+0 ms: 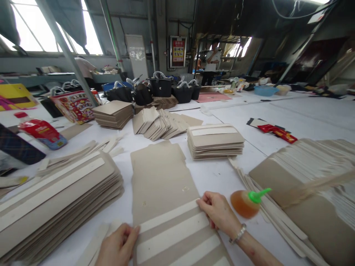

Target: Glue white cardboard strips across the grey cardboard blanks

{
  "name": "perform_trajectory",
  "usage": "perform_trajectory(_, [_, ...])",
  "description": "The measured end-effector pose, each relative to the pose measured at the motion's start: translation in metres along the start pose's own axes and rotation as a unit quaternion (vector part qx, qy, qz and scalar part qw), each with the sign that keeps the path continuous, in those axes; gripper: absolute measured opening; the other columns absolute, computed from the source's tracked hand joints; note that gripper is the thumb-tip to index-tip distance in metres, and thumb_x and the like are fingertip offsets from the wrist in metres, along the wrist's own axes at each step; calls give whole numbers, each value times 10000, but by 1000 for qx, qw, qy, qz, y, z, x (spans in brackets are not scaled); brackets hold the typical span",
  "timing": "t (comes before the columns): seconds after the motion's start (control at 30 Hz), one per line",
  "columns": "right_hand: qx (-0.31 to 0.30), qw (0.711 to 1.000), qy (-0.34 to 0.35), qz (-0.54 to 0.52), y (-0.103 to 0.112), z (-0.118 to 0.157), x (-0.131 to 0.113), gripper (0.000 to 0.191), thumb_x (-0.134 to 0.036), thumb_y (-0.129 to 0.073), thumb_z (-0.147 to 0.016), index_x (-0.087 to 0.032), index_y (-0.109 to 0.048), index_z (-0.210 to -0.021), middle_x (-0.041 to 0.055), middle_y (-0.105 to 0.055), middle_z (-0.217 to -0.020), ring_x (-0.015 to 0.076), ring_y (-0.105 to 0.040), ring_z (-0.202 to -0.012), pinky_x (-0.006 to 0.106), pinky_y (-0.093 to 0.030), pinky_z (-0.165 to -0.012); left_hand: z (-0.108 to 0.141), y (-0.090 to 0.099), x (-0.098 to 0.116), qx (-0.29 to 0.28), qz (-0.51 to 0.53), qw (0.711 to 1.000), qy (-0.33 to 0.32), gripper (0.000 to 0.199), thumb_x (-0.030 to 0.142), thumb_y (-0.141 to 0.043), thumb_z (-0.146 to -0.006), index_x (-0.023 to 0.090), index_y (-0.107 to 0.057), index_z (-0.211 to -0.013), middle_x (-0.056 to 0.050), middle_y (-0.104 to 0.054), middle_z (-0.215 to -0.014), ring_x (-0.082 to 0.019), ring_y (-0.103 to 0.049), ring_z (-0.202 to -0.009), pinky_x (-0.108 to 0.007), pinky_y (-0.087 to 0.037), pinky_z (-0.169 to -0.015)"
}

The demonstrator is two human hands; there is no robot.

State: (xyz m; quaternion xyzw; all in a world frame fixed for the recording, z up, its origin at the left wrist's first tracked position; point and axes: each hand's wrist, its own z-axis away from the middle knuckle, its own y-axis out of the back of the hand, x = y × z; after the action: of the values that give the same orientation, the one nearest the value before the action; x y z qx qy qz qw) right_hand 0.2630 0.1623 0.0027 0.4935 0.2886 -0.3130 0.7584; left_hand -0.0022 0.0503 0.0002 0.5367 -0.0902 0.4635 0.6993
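A white cardboard strip [169, 215] lies across grey-beige cardboard panels in front of me. My left hand [118, 244] is closed at its left end, thumb and finger pinched together. At the other end my right hand [219, 213], with a bracelet at the wrist, pinches the strip's corner. Below it, several similar white strips [177, 234] cross the panels in parallel. Beyond the strip, a bare beige panel [161, 177] shows two small glossy spots. Right of my right hand lies a squeeze bottle [244, 204] of amber liquid with a green nozzle.
A tall stack of strip-topped panels [72, 184] stands at left, a smaller stack [216, 140] ahead. Fanned panels [313, 192] and loose strips [280, 221] lie at right. Black handbags [161, 87], a red-labelled bottle [41, 131] and two people are farther back.
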Motion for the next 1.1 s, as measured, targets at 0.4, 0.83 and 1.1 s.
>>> perform_trajectory(0.4, [-11, 1000, 4, 28, -2, 1, 0, 274, -380, -465, -790, -225, -401, -573, -72, -445, -329, 113, -476, -263, 165, -265, -259, 3, 2, 6, 25, 18, 999, -19, 285, 405, -340, -823, 224, -404, -614, 68, -457, -423, -95, -414, -298, -204, -261, -327])
perform_trajectory(0.83, [-18, 998, 0, 60, -2, 2, -2, 277, -397, -419, -812, -230, -403, -591, -57, -454, -314, 124, -472, -273, 177, -293, -272, 5, 2, 5, 21, 10, 999, -25, 280, 404, -320, -829, 218, -428, -649, 72, -479, -419, -90, -420, -288, -199, -256, -329])
perform_trajectory(1.1, [50, 987, 75, 135, 3, 5, -3, 130, -323, -483, -793, -225, -437, -722, -29, -546, -584, 139, -542, -474, 225, -375, -441, 8, 9, 5, 68, -92, 989, -94, 196, 360, -408, -831, 210, -480, -727, 22, -552, -594, -149, -539, -592, -265, -341, -582])
